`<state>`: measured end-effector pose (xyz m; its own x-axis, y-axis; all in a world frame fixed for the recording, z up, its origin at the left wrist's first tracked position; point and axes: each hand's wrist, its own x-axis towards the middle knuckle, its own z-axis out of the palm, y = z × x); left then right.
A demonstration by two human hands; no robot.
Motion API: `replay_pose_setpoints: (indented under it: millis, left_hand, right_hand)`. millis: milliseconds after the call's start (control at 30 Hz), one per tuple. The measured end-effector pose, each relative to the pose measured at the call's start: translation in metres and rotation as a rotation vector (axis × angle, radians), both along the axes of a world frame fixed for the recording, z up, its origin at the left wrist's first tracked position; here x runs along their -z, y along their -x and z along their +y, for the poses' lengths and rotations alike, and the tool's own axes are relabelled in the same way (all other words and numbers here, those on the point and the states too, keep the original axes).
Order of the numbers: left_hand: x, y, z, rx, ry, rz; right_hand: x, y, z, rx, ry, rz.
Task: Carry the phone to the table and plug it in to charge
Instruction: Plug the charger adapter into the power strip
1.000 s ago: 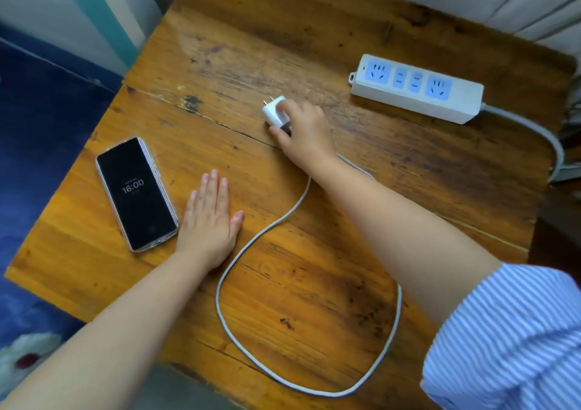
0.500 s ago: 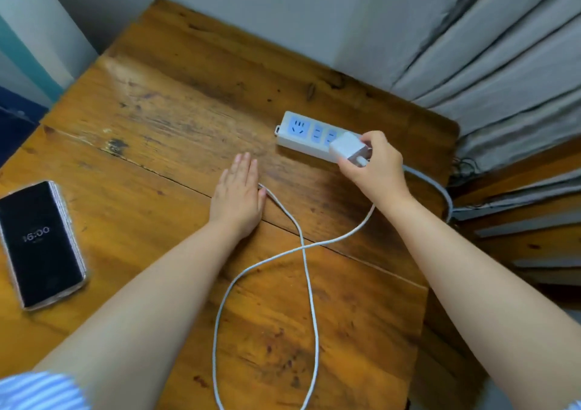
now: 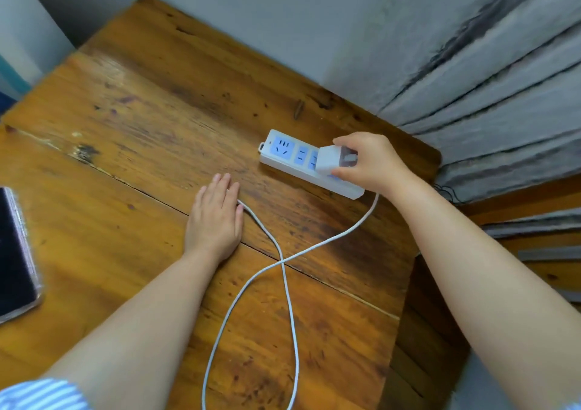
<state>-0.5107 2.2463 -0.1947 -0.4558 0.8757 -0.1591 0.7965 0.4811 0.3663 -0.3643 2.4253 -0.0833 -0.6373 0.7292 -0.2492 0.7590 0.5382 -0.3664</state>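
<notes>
Right hand (image 3: 371, 164) gripping charger (image 3: 330, 160), now over power strip (image 3: 283, 155), left hand (image 3: 215, 218) still flat, open on table (image 3: 125, 127)

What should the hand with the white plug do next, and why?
Probably push the white charger plug straight down into the power strip. The right hand pinches it right over the strip's sockets, but it looks tilted, not seated. The left hand lies flat on the table beside the cable, and the phone waits at the left edge.
</notes>
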Motion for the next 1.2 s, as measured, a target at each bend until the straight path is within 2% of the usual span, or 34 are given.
replay_pose_setpoints:
  millis: [167, 333, 467, 1033, 1200]
  left_hand:
    - [0.0, 0.001, 0.002, -0.008, 0.018, 0.023]
    - [0.0, 0.002, 0.002, -0.007, 0.042, 0.014]
    - [0.0, 0.003, 0.003, -0.002, 0.051, 0.013]
    - [0.001, 0.002, 0.003, -0.004, 0.071, 0.027]
    - [-0.002, 0.002, 0.005, -0.006, 0.065, 0.026]
  right_hand:
    - [-0.009, 0.024, 0.007, -0.058, -0.017, -0.181]
    - [-0.014, 0.036, 0.008, -0.041, -0.006, -0.272]
    - [-0.017, 0.049, 0.006, -0.105, -0.036, -0.357]
    - [-0.01, 0.075, 0.001, -0.196, -0.019, -0.562]
    - [-0.006, 0.071, 0.004, -0.191, -0.027, -0.533]
